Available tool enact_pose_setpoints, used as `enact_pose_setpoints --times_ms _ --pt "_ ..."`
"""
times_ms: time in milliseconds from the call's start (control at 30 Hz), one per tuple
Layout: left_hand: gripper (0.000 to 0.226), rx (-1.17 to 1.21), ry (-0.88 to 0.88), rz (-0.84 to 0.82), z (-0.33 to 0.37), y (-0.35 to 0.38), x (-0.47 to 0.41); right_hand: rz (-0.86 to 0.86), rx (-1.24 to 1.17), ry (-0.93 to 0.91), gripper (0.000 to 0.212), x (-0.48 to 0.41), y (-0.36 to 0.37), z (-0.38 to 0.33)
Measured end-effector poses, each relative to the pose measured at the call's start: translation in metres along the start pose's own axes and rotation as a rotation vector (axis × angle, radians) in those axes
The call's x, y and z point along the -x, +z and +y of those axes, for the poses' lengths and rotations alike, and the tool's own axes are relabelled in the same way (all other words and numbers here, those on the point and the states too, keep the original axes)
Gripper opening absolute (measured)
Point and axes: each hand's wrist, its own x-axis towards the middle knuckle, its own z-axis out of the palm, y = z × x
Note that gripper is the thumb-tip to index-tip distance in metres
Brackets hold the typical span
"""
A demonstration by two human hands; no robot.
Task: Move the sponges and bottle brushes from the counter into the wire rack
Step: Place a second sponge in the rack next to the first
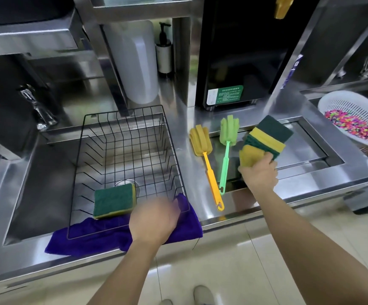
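Note:
A black wire rack (121, 119) sits over the sink, and one green-and-yellow sponge (113, 201) lies in its front part. My left hand (154, 219) is blurred at the rack's front right corner, over the purple cloth, holding nothing that I can see. On the counter to the right lie a yellow bottle brush (202, 150) and a green bottle brush (228, 142), side by side. My right hand (259, 172) grips a fanned stack of green-and-yellow sponges (268, 135) right of the brushes.
A purple cloth (86, 236) lies under the rack's front edge. A white colander (354, 119) of colourful bits stands at the far right. A black appliance (240, 51), a pump bottle (164, 53) and a white jug (134, 62) stand behind. A faucet (35, 106) is at the left.

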Motion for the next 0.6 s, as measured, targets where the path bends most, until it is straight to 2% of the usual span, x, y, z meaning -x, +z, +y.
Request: enact_pose_setpoints --times_ms 133,200,300,367,467,600 --pt "0.048 0.003 0.002 -0.008 -0.001 0.001 0.000 0.078 -0.590 0.162 0.066 -0.001 -0.018 -0.022" --pt "0.048 0.004 0.006 -0.011 -0.001 0.000 0.000 0.028 -0.828 0.202 0.059 0.002 -0.023 -0.034" --pt "0.048 0.012 0.005 -0.039 -0.001 -0.002 -0.001 -0.105 -1.056 0.198 0.046 0.010 -0.025 -0.058" --pt "0.048 0.012 -0.002 -0.051 -0.003 -0.004 -0.001 -0.285 -1.185 0.159 0.041 0.018 -0.026 -0.076" --pt "0.047 0.004 -0.027 -0.034 -0.015 -0.007 0.002 -0.679 -1.450 0.140 0.036 0.031 -0.021 -0.096" --pt "0.046 -0.036 -0.063 0.032 -0.039 -0.010 0.014 -1.067 -1.447 0.167 0.053 0.045 -0.003 -0.113"
